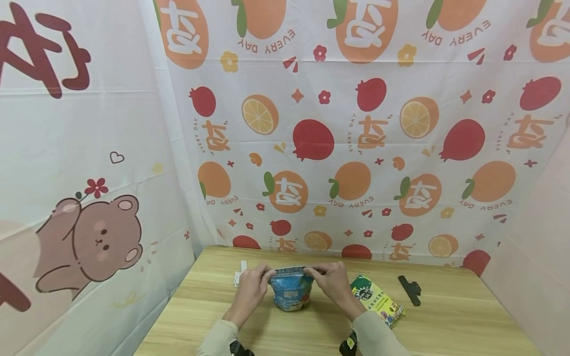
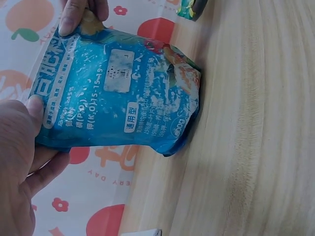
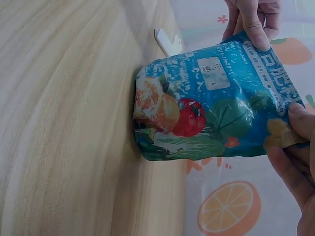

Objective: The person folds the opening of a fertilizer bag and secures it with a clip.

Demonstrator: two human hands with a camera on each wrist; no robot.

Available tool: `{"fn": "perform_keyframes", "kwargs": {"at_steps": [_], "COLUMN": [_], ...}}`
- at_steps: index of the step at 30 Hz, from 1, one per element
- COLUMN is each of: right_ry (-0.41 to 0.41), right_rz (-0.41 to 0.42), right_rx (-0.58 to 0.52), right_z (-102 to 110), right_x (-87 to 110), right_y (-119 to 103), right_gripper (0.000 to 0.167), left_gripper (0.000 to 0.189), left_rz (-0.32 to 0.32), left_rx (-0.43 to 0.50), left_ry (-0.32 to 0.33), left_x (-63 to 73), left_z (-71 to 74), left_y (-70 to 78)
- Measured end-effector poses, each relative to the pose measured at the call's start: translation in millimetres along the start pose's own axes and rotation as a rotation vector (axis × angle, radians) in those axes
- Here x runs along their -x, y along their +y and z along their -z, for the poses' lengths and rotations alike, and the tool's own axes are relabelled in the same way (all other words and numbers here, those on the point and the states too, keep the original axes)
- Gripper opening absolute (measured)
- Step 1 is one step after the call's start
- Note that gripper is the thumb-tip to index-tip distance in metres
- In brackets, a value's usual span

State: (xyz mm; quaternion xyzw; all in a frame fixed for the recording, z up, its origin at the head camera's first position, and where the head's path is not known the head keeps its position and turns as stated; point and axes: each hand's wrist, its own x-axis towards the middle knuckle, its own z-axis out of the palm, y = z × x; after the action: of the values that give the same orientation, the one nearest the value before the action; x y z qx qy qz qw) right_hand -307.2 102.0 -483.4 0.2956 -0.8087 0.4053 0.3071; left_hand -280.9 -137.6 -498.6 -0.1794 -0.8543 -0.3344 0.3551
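A blue plastic fertilizer bag [image 1: 290, 291] with vegetable pictures and white lettering stands on the table between both hands. My left hand [image 1: 252, 287] pinches its top edge at the left corner, thumb on the near face. At the opposite top corner my right hand [image 1: 334, 283] pinches the edge the same way. In the left wrist view the bag [image 2: 118, 93] shows a white label and its lower end touches the wood. The right wrist view shows the bag [image 3: 211, 98] with a tomato picture. Whether its top is sealed cannot be told.
A green and yellow packet [image 1: 378, 301] lies right of the bag, partly behind the right forearm. Farther right is a black clip [image 1: 409, 290]. A white clip [image 1: 241, 273] lies behind the left hand. The wooden table [image 1: 454, 316] meets a fruit-printed curtain at the back.
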Motion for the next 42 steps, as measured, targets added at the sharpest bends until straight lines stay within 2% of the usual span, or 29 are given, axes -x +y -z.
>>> {"fn": "perform_keyframes", "kwargs": {"at_steps": [7,16,22,26,31,34,42], "right_ry": [-0.015,-0.148,-0.276,-0.268,-0.236,-0.213,-0.191], "right_rz": [-0.009,-0.022,-0.082,-0.105,-0.117,-0.112,-0.135], "right_rx": [-0.015,-0.047,-0.044,-0.046,-0.049,-0.051,-0.059], "right_z": [1,9,16,16,14,14,13], "right_x": [3.7,1.8,2.2,1.9,2.6,2.0,-0.6], "right_y": [2,7,8,6,5,4,2], "right_gripper": [0.006,0.014,0.02,0.019,0.018,0.017,0.015], "left_gripper": [0.01,0.02,0.011,0.007,0.005,0.006,0.006], "left_rz": [0.078,0.165,0.097,0.019,-0.04,-0.033,0.074], "left_rx": [0.055,0.086,0.102,0.078,0.034,0.024,0.041], "left_ry": [-0.013,-0.003,0.038,0.067,0.08,0.081,0.081], "left_x": [0.1,-0.5,3.6,4.1,5.3,5.5,4.2], "left_z": [-0.2,2.5,4.2,5.7,7.6,8.9,9.0], "left_y": [-3.8,-5.1,-7.9,-7.4,-8.1,-9.5,-13.0]}}
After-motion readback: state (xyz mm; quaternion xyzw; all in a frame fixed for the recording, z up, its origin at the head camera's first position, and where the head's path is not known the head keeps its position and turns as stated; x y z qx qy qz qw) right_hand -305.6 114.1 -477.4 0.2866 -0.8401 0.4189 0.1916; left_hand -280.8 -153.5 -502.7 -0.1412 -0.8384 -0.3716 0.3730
